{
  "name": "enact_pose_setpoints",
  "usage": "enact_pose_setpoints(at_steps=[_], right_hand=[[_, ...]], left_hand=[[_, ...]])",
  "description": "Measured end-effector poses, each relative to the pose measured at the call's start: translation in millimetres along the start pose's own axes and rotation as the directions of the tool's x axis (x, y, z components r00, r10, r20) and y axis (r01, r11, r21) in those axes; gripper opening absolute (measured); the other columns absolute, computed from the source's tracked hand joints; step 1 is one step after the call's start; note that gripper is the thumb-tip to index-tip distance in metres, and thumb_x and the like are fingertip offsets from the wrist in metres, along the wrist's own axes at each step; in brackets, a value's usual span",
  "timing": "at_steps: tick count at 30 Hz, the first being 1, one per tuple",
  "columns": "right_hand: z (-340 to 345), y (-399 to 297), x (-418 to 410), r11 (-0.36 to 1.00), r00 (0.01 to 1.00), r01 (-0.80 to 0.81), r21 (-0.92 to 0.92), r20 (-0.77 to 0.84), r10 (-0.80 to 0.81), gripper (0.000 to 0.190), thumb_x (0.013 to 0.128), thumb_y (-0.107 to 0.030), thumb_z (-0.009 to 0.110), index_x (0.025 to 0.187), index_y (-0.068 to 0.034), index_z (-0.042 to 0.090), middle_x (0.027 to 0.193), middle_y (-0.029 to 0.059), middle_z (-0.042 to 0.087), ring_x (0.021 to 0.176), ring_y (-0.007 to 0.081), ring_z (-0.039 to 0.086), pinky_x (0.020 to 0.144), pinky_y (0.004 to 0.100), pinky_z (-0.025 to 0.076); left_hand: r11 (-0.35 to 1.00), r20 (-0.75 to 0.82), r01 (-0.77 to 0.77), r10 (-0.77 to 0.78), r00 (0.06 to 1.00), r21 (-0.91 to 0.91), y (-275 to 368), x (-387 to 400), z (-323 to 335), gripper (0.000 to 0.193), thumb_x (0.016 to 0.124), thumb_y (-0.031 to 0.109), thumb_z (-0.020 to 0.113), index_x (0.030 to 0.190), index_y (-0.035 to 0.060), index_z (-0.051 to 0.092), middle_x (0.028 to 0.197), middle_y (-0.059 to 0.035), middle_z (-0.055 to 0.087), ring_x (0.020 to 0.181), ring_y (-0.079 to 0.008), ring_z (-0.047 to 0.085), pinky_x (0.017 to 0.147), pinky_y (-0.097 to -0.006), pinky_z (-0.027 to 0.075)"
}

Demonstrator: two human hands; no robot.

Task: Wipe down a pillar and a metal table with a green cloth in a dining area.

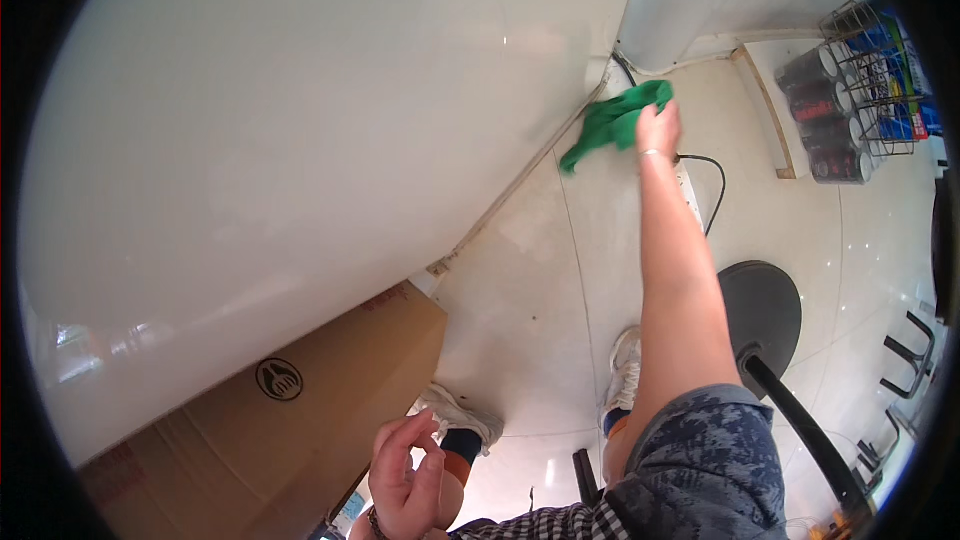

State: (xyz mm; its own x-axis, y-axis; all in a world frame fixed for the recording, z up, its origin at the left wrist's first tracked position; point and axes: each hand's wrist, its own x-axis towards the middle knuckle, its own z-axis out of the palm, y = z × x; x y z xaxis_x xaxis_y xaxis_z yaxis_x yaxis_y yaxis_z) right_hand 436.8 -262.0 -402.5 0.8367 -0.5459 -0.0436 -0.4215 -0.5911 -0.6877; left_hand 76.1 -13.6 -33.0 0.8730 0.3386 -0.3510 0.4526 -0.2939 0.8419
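Observation:
My right hand (661, 129) reaches forward, gripping a green cloth (611, 120). The cloth hangs beside the lower corner of a large glossy white panel (322, 112), over the pale tiled floor (517, 300). A white power strip (688, 195) lies on the floor, partly hidden behind my right forearm. Low in the view, my left hand (409, 472) is loosely curled with nothing visible in it. It is near a cardboard box (322, 405) that bears a round black mark.
Shrink-wrapped cans (825, 116) and a wire basket (874, 82) stand at right by a white board (772, 105). A black cable (721, 184) loops across the floor. Near my right arm is a stand's round black base (765, 307) with a black pole (810, 427).

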Motion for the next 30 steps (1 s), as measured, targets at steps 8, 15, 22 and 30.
enact_pose_setpoints(at_steps=[8, 15, 22, 30], right_hand=[[2, 34, 17, 0.487, 0.885, 0.449, -0.749, 0.296, -0.360, 0.011, 0.081, -0.013, 0.057, 0.089, -0.014, 0.064, 0.093, 0.0062, 0.060, 0.086, 0.0226, 0.062, 0.070, 0.0367, 0.052], [-8, 19, -14, 0.450, 0.741, 0.666, -0.595, 0.458, -0.492, 0.008, 0.083, -0.008, 0.054, 0.085, -0.012, 0.060, 0.085, 0.0088, 0.058, 0.083, 0.0252, 0.063, 0.070, 0.0365, 0.053], [-22, -4, -43, 0.790, 0.742, 0.451, -0.416, 0.666, -0.073, 0.029, 0.079, -0.031, 0.064, 0.099, -0.010, 0.061, 0.104, 0.0142, 0.065, 0.100, 0.0328, 0.063, 0.081, 0.0434, 0.052], [-76, 12, 66, 0.921, 0.938, 0.250, -0.298, 0.312, -0.153, 0.050, 0.076, -0.048, 0.064, 0.112, -0.012, 0.063, 0.110, 0.0161, 0.065, 0.104, 0.0320, 0.061, 0.085, 0.0430, 0.050]], left_hand=[[1.000, 0.017, -0.008, 0.008, 1.000, 0.021, -4, 6, 4, 0.038, 0.090, 0.013, 0.056, 0.124, -0.0051, 0.052, 0.105, -0.0120, 0.052, 0.081, -0.0131, 0.051, 0.076, -0.0259, 0.043], [0.997, 0.029, 0.018, -0.020, 0.999, 0.075, -6, 5, 4, 0.036, 0.090, 0.007, 0.053, 0.124, -0.0055, 0.052, 0.107, -0.0116, 0.051, 0.082, -0.0126, 0.050, 0.076, -0.0254, 0.043], [0.997, 0.026, -0.025, 0.023, 0.999, 0.076, -6, 7, 8, 0.037, 0.089, 0.006, 0.053, 0.124, -0.0056, 0.052, 0.106, -0.0111, 0.050, 0.082, -0.0127, 0.050, 0.076, -0.0248, 0.043], [0.991, 0.053, -0.050, 0.043, 0.998, 0.124, -4, 8, 11, 0.036, 0.089, 0.007, 0.053, 0.123, -0.0048, 0.053, 0.104, -0.0108, 0.051, 0.081, -0.0128, 0.051, 0.078, -0.0265, 0.043]])
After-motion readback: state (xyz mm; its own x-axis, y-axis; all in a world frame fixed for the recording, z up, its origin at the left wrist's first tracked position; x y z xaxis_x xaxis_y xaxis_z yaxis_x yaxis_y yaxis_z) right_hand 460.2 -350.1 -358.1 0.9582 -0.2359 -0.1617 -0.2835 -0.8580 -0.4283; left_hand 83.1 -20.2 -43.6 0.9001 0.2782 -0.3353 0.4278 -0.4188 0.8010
